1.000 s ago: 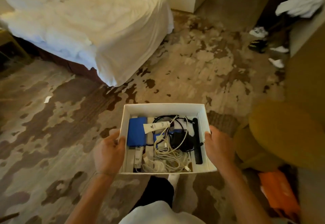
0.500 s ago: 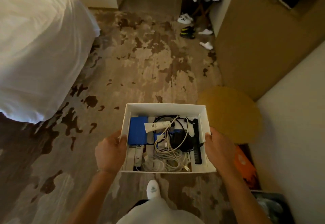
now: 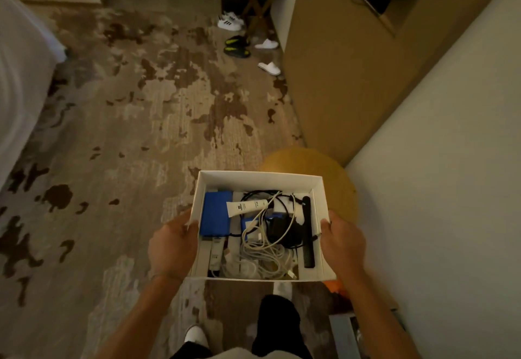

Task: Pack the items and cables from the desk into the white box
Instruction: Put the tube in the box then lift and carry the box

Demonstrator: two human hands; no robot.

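Left hand (image 3: pixel 173 248), right hand (image 3: pixel 342 241) grip opposite sides of open white cardboard box (image 3: pixel 258 179); inside: one blue rectangular case (image 3: pixel 215 215), one white tube (image 3: pixel 246 207), one black comb (image 3: pixel 308 231).

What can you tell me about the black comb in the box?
The black comb looks like plastic, long and thin. It lies flat along the right inner wall of the white box, pointing from the far end toward the person. Its teeth are too dark to make out. A tangle of black cable lies against its left side. Neither hand touches it.
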